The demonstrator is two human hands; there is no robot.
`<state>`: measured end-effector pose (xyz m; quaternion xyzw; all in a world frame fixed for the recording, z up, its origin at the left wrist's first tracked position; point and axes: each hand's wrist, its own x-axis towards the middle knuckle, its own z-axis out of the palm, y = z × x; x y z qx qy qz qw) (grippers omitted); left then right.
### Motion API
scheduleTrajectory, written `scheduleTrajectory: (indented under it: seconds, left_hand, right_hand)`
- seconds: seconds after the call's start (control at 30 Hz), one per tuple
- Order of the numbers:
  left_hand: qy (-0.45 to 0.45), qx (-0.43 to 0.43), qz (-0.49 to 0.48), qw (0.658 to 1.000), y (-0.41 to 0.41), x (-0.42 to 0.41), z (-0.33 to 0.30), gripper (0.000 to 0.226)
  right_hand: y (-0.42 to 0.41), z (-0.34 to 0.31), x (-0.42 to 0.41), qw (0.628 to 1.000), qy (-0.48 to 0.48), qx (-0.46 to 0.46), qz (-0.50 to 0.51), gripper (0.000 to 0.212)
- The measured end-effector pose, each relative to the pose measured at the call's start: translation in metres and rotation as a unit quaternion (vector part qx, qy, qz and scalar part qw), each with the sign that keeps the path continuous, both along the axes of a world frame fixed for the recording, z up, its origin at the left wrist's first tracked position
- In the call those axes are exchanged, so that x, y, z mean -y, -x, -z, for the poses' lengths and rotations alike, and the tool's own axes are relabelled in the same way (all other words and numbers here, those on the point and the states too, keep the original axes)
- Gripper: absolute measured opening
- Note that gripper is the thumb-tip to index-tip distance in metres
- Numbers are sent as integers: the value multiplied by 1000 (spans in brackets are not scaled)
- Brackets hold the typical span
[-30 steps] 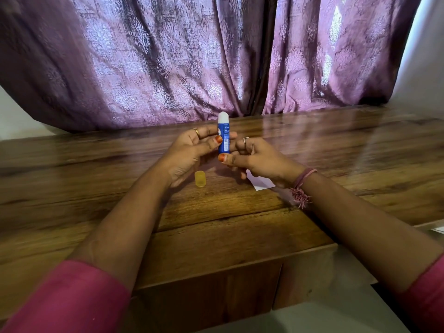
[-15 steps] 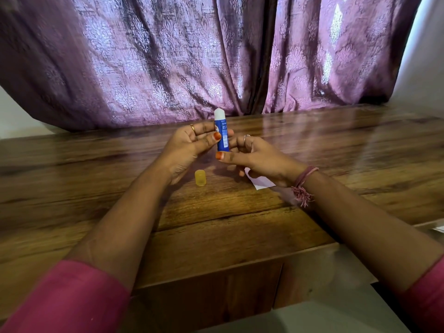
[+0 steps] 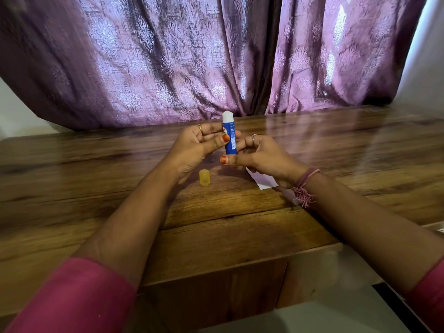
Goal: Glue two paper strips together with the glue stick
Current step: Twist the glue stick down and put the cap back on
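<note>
One glue stick [image 3: 230, 138], one cap [image 3: 204, 177].

We see open wooden table [image 3: 96, 169] left and right of our hands; only the yellow cap [image 3: 204, 177] and a white paper strip [image 3: 263, 181] lie near, curtain [image 3: 168, 56] closing the back.

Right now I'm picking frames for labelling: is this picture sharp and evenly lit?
Head view: the glue stick, both hands and the yellow cap read sharply; the curtain at the left looks smeared; window light glares off the table on the right; wide-angle bending curves the table edges; the paper is mostly hidden under the right hand.
</note>
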<state>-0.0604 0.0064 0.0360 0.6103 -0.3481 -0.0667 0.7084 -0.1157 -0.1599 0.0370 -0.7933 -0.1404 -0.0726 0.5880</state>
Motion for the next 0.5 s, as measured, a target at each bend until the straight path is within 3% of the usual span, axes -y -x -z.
scheduleTrajectory:
  seconds: [0.23,0.43,0.5]
  left_hand:
    - [-2,-5,-11,1000,3,1,0,28]
    - [-9,-3,-25,1000,2,0,-1,23]
    - [-10,-2,-29,1000,2,1,-1,25]
  right_hand:
    - [4,-3,-1,996,30,-74,-47,1]
    - [7,-8,3,996,63,-67,-20,5]
    - [8,-8,3,998,34,-50,-17,5]
